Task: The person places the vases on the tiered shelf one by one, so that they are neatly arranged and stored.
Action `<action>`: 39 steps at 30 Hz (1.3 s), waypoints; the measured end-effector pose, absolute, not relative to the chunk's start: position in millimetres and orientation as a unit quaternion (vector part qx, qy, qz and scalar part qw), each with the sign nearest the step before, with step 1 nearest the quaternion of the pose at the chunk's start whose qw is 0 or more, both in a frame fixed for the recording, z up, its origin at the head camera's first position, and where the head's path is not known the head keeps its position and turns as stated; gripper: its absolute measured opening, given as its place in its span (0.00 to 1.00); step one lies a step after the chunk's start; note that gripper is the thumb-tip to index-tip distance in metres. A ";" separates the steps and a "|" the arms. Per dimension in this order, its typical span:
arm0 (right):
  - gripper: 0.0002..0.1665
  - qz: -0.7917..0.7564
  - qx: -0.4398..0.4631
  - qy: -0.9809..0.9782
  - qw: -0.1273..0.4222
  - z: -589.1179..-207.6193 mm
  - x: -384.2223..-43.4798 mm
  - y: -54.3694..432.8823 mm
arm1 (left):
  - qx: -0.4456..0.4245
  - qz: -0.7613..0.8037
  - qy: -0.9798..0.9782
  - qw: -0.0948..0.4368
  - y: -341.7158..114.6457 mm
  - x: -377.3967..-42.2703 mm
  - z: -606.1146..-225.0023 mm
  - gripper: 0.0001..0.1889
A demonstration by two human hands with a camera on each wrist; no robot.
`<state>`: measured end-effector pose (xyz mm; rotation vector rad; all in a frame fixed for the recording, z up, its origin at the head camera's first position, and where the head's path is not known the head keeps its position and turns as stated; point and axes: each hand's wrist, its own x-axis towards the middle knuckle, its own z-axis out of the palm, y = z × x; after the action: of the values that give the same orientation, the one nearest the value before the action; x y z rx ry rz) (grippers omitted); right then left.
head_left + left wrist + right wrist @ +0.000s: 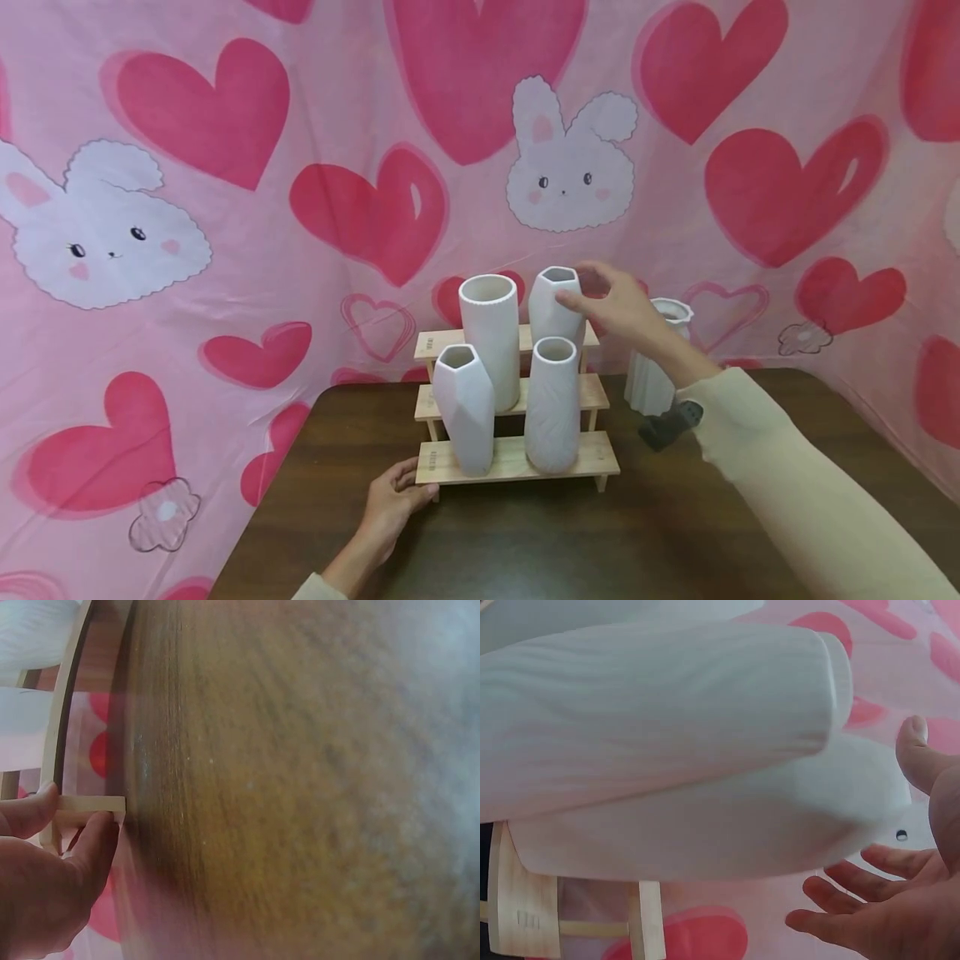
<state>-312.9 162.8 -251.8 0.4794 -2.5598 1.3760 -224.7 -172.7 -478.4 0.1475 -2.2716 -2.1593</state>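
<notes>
A three-tiered wooden stand (510, 457) bears several white vases. My left hand (393, 504) grips the left end of its lowest shelf. In the left wrist view, the thumb lies on the shelf board (54, 750) and the fingers are by its short leg (94, 804). My right hand (617, 307) is at the top of a faceted vase (550, 304) at the back right. Its fingers (832, 927) are spread loosely around the vase's upper end in the right wrist view. A round-mouthed vase (553, 412) stands in front of that one.
On the stand's left are a tall cylindrical vase (491, 342) and, lower, another faceted vase (467, 417). A ribbed vase (648, 383) stands on the brown table (525, 550) right of the stand, partly behind my right forearm. A pink patterned cloth (465, 217) hangs behind.
</notes>
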 end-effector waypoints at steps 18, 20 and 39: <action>0.31 0.488 0.151 -0.821 0.255 -293.6 -322.8 227.6 | 0.055 -0.685 -0.727 0.000 -172.6 -221.5 -477.3 0.33; 0.31 0.485 0.147 -0.814 0.284 -298.6 -326.9 235.6 | 0.055 -0.685 -0.727 0.000 -172.7 -222.1 -477.5 0.33; 0.53 0.489 0.058 -0.863 0.112 -330.6 -359.9 294.7 | 0.043 -0.691 -0.722 -0.002 -174.7 -220.8 -477.2 0.34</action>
<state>-359.9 294.7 -330.6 0.1711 -2.5339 1.4361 -220.8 -174.7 -477.2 0.1348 -2.2705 -2.1742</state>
